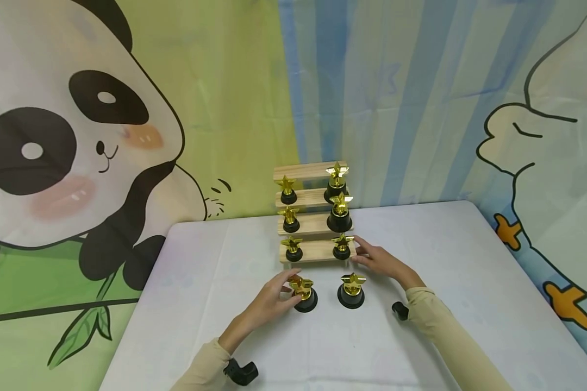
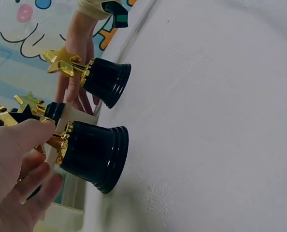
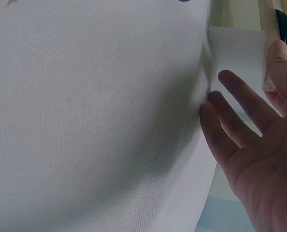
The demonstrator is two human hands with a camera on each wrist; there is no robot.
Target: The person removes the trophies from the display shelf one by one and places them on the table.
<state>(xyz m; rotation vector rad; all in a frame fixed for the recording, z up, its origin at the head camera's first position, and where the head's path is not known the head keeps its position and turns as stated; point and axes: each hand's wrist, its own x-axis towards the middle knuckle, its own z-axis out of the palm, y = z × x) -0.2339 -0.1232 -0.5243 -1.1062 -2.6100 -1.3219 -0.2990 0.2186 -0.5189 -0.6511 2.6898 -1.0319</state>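
Note:
My left hand (image 1: 271, 301) is at the left of two gold star trophies on the table. Its thumb and fingertips pinch this trophy (image 2: 96, 153) at the gold upper part, above the black round base. The second trophy (image 1: 351, 292) stands upright to its right, apart from both hands. My right hand (image 1: 379, 260) is at the right end of the lowest step of a wooden tiered stand (image 1: 318, 251), beside a small star trophy (image 1: 341, 248). In the right wrist view its thumb (image 3: 280, 57) overlaps the step's edge by a black base, the other fingers loosely spread.
More star trophies stand on the tiers: small ones (image 1: 290, 221) along the left, larger ones (image 1: 339, 216) at upper right. A white cloth (image 1: 215, 271) covers the table. Behind hangs a curtain (image 1: 235, 108) printed with a panda. Both sleeves carry black wrist devices (image 1: 241, 372).

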